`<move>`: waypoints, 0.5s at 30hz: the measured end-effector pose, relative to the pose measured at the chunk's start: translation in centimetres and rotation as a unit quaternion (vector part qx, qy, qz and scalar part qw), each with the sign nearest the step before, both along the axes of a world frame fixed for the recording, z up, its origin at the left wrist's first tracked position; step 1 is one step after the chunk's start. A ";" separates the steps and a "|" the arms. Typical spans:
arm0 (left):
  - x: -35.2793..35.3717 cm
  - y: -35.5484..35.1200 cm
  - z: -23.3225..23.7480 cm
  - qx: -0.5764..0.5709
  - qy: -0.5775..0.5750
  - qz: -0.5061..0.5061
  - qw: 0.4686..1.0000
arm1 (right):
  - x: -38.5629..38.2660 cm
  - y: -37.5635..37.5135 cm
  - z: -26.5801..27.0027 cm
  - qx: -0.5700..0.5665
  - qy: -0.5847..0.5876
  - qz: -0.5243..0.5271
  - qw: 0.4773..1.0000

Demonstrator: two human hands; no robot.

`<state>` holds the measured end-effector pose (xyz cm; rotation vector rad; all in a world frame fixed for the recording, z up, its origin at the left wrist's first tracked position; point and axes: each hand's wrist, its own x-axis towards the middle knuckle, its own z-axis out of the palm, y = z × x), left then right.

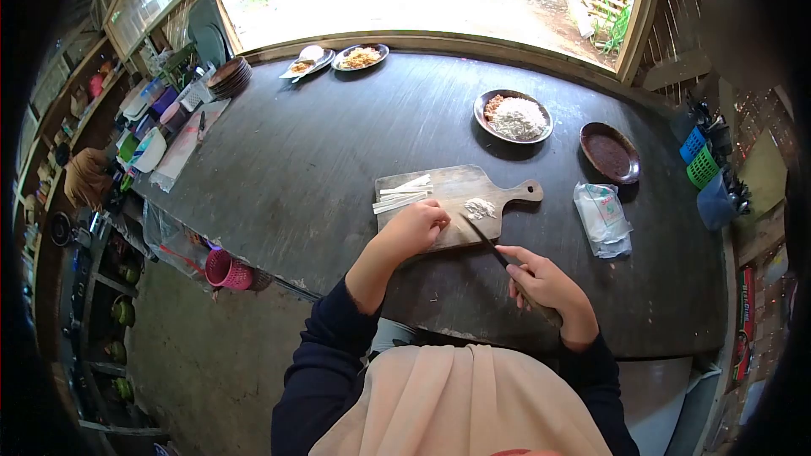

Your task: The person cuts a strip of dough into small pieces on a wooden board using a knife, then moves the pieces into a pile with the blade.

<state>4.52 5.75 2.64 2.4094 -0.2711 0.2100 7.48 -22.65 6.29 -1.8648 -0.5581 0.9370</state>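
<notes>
A wooden cutting board with a handle lies on the dark table in front of me. My right hand grips a knife, its dark blade slanting over the board's near edge. On the board, my left hand has its fingers curled together near the knife tip; whatever they hold is hidden. Long white strips lie beyond that hand on the board's left side. Close to the board's handle sits a small pile of chopped white pieces.
Right of the board are a white plastic packet and an empty brown dish. Behind it stands a plate with white powder and brown bits. Two plates of food are near the window; stacked plates stand at the left.
</notes>
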 end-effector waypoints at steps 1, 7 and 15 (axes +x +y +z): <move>0.1 0.1 -0.2 -0.007 -0.010 0.003 1.000 | 0.0 0.0 0.0 0.004 0.014 0.018 1.000; 0.1 0.0 -0.1 -0.007 -0.025 0.000 1.000 | 0.6 -0.4 -0.4 -0.017 0.016 0.030 0.999; 0.1 -0.1 -0.7 -0.013 -0.045 -0.005 0.999 | 0.4 -0.5 -0.4 0.000 0.004 0.027 1.000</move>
